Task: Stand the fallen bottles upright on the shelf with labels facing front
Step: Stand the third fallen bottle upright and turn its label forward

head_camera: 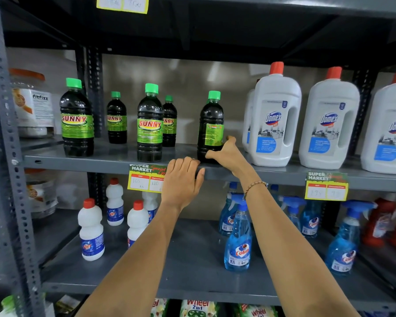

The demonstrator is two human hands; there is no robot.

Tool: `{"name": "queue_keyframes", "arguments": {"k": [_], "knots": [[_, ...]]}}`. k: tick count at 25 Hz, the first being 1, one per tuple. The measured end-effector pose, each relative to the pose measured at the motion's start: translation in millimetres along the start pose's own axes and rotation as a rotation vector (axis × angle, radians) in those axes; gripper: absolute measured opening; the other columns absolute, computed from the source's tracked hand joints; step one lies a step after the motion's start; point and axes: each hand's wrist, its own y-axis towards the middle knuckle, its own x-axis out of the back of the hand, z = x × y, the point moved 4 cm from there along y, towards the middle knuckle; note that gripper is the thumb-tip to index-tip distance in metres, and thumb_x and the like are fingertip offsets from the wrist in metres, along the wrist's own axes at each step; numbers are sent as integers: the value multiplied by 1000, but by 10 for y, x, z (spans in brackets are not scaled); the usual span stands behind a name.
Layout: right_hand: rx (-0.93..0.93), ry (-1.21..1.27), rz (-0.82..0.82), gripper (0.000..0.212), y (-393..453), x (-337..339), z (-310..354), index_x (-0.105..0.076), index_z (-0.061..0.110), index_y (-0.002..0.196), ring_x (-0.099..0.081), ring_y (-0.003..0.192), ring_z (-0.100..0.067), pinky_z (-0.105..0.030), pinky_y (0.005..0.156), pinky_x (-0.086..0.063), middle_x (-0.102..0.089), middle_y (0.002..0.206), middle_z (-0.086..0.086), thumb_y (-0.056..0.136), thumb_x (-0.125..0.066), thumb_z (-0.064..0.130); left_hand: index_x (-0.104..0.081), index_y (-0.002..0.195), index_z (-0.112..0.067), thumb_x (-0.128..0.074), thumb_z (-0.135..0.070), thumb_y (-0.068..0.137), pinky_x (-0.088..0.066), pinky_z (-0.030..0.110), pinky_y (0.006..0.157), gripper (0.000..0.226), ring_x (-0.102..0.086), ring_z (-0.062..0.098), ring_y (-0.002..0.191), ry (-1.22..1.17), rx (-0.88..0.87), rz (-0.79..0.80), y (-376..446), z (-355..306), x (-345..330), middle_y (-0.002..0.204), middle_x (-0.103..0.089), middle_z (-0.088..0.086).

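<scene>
Up on the middle shelf (114,160) stand five dark bottles with green caps, all upright and full of dark liquid. Four of them show a green "SUNNY" label to the front: one at the left (77,118), a small one behind it (116,118), one near the middle (149,124) and one tucked just behind that (169,122). The fifth dark bottle (210,126) stands further right, and its label is turned partly to the side, so the name does not show.

The right hand (226,152) is at the bottom of this fifth bottle. Its thumb touches the lower front and a finger reaches round the right side, so the hand is wrapped loosely on the bottle. A bead bracelet (254,187) sits on that wrist.

The left hand (183,179) is just left of that bottle and lower. Its fingers are curled over the front edge of the shelf and hold no bottle.

To the right stand big white Domex jugs (276,120) with red caps. A yellow price tag (145,181) hangs on the shelf edge beside the left hand.

On the shelf below stand small white bottles (90,229) with red caps and blue spray bottles (238,239) full of blue liquid.
</scene>
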Motion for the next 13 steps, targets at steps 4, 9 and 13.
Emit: {"name": "queue_keyframes", "arguments": {"k": [4, 9, 13], "knots": [[65, -150, -95, 90, -17, -19, -16, -26, 5, 134, -53, 118, -26, -37, 93, -44, -54, 129, -9, 70, -80, 37, -60, 99, -10, -38, -33, 97, -35, 36, 80, 32, -54, 26, 79, 10, -1, 4, -4, -11, -8, 88, -60, 5], [66, -235, -71, 84, 10, -54, -15, -25, 7, 130, -56, 115, -29, -46, 96, -46, -56, 115, -6, 70, -76, 37, -58, 96, -10, -38, -33, 97, -35, 35, 79, 31, -53, 25, 78, 9, -1, -4, -1, -19, 9, 87, -59, 6], [109, -384, -190, 82, -34, -65, 4, -36, 7, 123, -52, 119, -31, -46, 94, -46, -57, 123, -12, 66, -78, 49, -59, 100, -10, -37, -33, 97, -35, 36, 80, 32, -54, 26, 80, -5, 4, 20, 0, -18, 3, 89, -60, 5]]}}
